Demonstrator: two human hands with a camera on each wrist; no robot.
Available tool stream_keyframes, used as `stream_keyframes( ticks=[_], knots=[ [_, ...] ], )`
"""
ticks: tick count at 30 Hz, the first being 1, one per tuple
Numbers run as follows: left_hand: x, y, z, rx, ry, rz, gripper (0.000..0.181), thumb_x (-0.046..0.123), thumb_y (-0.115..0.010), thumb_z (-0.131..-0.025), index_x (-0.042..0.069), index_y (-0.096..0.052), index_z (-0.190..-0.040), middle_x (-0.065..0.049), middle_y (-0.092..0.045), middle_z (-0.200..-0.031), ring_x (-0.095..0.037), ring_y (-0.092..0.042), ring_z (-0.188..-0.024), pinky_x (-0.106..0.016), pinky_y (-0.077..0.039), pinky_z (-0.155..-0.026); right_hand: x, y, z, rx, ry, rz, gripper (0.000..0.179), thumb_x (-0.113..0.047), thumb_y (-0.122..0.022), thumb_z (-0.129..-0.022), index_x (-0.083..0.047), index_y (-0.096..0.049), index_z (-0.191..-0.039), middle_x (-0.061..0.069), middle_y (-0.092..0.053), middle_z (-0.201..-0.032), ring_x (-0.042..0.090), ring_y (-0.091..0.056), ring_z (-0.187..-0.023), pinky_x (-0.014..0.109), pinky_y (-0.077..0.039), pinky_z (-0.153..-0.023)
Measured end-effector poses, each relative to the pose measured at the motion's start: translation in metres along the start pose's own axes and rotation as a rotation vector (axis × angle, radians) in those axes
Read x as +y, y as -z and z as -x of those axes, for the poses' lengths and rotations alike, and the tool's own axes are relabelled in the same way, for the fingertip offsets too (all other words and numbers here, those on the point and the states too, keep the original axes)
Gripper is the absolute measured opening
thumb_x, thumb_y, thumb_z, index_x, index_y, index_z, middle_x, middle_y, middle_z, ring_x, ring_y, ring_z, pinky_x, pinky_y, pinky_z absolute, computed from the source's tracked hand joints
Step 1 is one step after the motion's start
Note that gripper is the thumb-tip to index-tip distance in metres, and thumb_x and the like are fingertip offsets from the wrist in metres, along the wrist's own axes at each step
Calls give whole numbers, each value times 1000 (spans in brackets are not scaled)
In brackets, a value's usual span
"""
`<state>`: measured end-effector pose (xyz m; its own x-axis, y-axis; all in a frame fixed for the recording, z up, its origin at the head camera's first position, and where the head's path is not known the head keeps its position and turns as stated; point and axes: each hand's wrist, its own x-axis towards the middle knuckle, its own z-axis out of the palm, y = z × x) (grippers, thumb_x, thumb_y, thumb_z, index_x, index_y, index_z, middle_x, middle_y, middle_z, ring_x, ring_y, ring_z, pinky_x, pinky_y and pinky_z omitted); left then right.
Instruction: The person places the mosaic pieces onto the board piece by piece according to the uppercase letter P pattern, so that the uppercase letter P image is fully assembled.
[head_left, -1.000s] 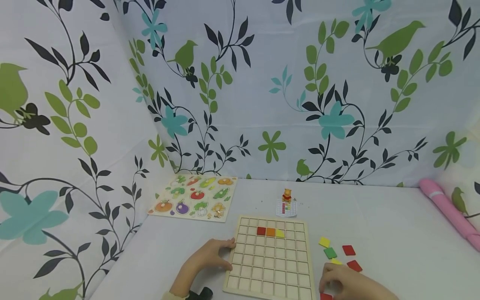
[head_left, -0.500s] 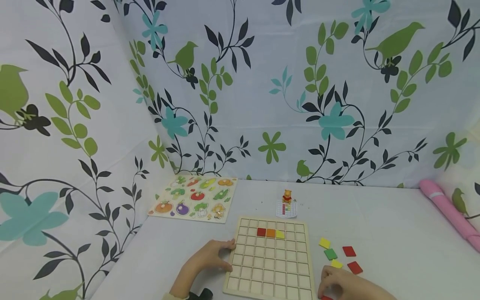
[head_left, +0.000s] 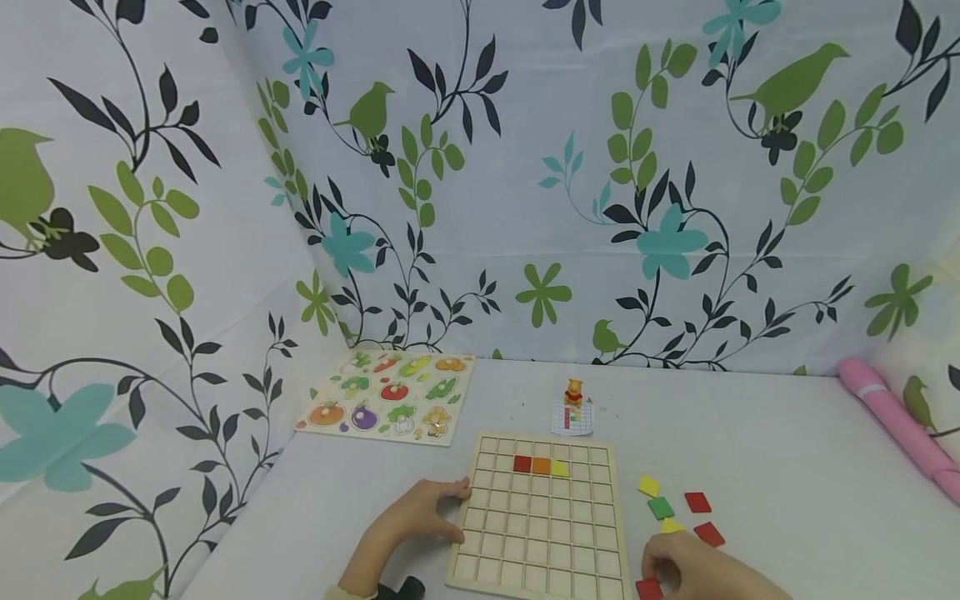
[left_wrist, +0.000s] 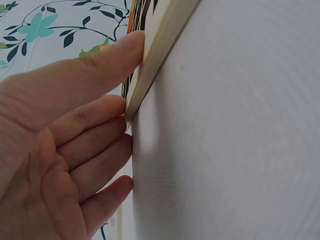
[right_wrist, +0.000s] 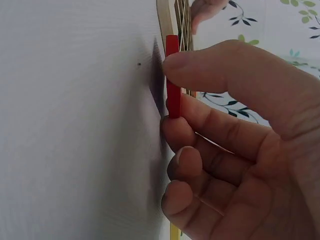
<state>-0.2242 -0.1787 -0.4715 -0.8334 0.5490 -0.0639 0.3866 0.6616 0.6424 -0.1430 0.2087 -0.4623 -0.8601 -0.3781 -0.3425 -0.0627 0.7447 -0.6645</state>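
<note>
My left hand [head_left: 416, 512] rests at the left edge of a wooden grid board [head_left: 536, 527], its thumb and fingertips touching the frame. In the left wrist view the thumb lies against the board's side [left_wrist: 157, 57] and the other fingers extend below it. Right of the board, my right hand [head_left: 708, 568] pinches a red square tile [head_left: 648, 590] between thumb and fingers. The right wrist view shows this tile [right_wrist: 174, 100] edge-on, held just off the white tabletop above its shadow. In one upper row of the board sit red [head_left: 522, 464], orange [head_left: 542, 466] and yellow [head_left: 560, 468] tiles.
Loose tiles lie right of the board: yellow [head_left: 648, 486], green [head_left: 661, 507], red [head_left: 697, 502] and others. Behind the board stand a small bear figure [head_left: 573, 392] and a grid card [head_left: 572, 423]. A vegetable puzzle [head_left: 390, 396] lies back left, a pink roll [head_left: 892, 417] far right.
The red tile in my right hand shows more than half a second ago, with the hand slightly shifted and its fingers more curled. My left hand and the board stay put.
</note>
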Motion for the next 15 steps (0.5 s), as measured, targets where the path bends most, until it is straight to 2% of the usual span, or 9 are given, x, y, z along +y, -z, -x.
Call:
stream_keyframes(
  ticks=[10,15],
  knots=[
    [-3,-1,-1,-2,-8,-5,65,30,-80,-57,5,-60,-114,-5,-50,-126,-25,-44,-117,-42,-32,-99,1,3,0,3,7,-55,33,-39,-76,-65,-16,-60,-83,3,-49,-73,19,-45,-71,28,-40,-53],
    [-2,-1,-2,-3,-5,-7,65,30,-80,-56,5,-60,-114,-5,-50,-126,-25,-44,-117,-43,-32,-99,3,7,-1,-16,99,-83,21,-25,-73,-71,-17,-64,-88,0,-51,-75,18,-46,-72,26,-43,-55]
  ],
)
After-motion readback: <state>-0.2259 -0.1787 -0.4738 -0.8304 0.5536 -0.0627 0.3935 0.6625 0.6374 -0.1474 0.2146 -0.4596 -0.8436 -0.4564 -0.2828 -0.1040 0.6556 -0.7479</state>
